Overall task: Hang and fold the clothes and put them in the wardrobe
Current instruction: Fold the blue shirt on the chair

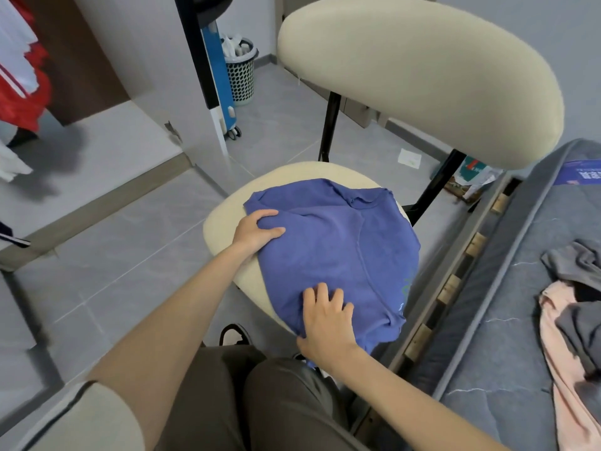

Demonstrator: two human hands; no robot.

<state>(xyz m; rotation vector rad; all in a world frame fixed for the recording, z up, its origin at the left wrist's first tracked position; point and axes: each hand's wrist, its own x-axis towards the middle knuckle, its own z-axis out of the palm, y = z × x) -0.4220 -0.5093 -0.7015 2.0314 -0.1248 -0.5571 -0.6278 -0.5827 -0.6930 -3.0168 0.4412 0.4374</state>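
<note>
Blue shirt [335, 242] lies half-folded on the chair seat [224, 219]. Left hand [257, 231] grips a fold at the seat's left edge; right hand [325, 317] presses, fingers spread, near its front edge. Left to do, I judge: grey garment [572, 265] and pink garment [559, 346] (2 at least) on the mattress [507, 369], then the wardrobe [97, 141].

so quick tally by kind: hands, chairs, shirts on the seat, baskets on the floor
hands: 2, the left hand grips the shirt and the right hand rests on it
chairs: 1, the beige chair
shirts on the seat: 1, the blue T-shirt
baskets: 1, the perforated plastic basket
total: 5
</note>
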